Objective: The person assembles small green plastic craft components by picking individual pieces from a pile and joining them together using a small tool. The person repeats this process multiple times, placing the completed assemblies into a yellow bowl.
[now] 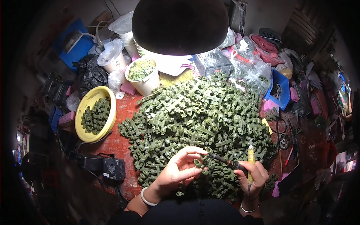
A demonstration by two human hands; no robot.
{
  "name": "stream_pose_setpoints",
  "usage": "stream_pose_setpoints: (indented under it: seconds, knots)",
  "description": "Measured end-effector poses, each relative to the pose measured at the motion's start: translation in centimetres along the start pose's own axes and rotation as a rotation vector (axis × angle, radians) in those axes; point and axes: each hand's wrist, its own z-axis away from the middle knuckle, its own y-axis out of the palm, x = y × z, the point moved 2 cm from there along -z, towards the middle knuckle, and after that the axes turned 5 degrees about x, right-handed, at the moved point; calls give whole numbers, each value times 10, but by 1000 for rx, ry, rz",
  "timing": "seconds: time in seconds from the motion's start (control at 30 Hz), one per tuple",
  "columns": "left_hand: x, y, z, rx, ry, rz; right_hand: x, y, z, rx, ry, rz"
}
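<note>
A large heap of dark green, wax-like castings with round hollow ends (198, 112) fills the middle of the table. In front of it, my left hand (178, 170) pinches one green casting (198, 163) between thumb and fingertips. My right hand (255, 176) is closed around a dark pen-shaped tool (229, 163), whose thin tip reaches the held casting; whether it touches cannot be made out. A second slim tool with a yellow-wrapped handle (251, 161) stands upright in the same hand, its point away from the casting.
At left, a yellow basin (78, 120) holds more green castings, with a black power unit (113, 169) nearby. Behind the heap stand a white bucket (149, 83) and a clear box (212, 63). A blue bin (282, 84) is at right. A dark round lamp head (180, 26) overhangs the back.
</note>
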Motion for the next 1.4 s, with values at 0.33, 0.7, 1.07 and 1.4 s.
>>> stream_pose_setpoints:
  seconds: [0.33, 0.7, 1.07, 1.4]
  knots:
    - [1, -1, 0, 40, 12, -11, 1, -1, 0, 1, 1, 4]
    - [2, -3, 0, 61, 13, 19, 0, -1, -1, -2, 5, -8]
    - [2, -1, 1, 53, -1, 2, 2, -3, -1, 3, 16, -9]
    - [3, 2, -3, 30, -16, -16, -9, -15, 8, -228, 75, 82]
